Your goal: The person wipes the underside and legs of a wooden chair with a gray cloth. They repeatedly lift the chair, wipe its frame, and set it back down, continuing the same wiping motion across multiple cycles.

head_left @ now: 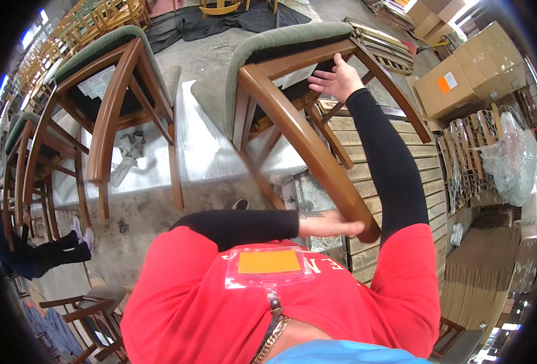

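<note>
The upholstered wooden chair point(311, 148), tipped over at one o'clock, seems to be in the middle of positioning or checking. The right hand point(339, 79) is spread palm-up beside its frame, gripping nothing; the left hand point(329, 225) reaches flat-fingered to the thick leg's lower end, not wrapped around it, contact unclear. Moving it would call for closing both hands on wood. The slatted pallet point(359, 176) sits at three o'clock, cardboard boxes point(472, 79) at two; a second chair point(114, 109) at ten could hinder leftward turning.
</note>
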`<state>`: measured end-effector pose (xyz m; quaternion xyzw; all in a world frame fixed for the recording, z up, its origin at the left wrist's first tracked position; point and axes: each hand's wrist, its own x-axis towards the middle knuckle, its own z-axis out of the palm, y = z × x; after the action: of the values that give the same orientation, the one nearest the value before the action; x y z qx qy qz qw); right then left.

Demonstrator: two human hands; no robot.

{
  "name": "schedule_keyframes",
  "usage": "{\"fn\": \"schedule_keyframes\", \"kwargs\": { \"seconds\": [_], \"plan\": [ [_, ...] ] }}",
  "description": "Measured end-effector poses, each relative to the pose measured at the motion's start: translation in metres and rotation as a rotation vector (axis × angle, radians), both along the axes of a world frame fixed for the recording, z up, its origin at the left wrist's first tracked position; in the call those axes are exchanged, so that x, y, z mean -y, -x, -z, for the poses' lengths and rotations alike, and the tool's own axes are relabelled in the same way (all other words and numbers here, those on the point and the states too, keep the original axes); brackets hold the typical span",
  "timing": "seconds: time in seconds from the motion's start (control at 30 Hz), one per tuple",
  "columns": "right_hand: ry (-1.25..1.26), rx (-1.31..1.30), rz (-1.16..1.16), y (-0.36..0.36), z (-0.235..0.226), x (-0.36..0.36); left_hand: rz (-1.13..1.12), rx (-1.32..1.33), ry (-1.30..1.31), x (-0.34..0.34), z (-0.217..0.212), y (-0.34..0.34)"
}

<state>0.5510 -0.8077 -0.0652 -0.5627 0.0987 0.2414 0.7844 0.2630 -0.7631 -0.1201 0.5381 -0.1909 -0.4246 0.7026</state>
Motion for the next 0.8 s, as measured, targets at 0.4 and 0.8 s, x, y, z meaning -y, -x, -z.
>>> {"fn": "schedule_keyframes", "kwargs": {
  "seconds": [0.4, 0.8],
  "plan": [
    [0.05, 0.239, 0.246, -0.011, -0.014, -0.061, -1.333, -0.469, -0.231, -0.354, 0.189, -0.15],
    [0.115, 0.091, 0.315, -0.005, -0.013, -0.03, -1.373, -0.383, 0.141, -0.286, 0.198, -0.23]
  ]
}}
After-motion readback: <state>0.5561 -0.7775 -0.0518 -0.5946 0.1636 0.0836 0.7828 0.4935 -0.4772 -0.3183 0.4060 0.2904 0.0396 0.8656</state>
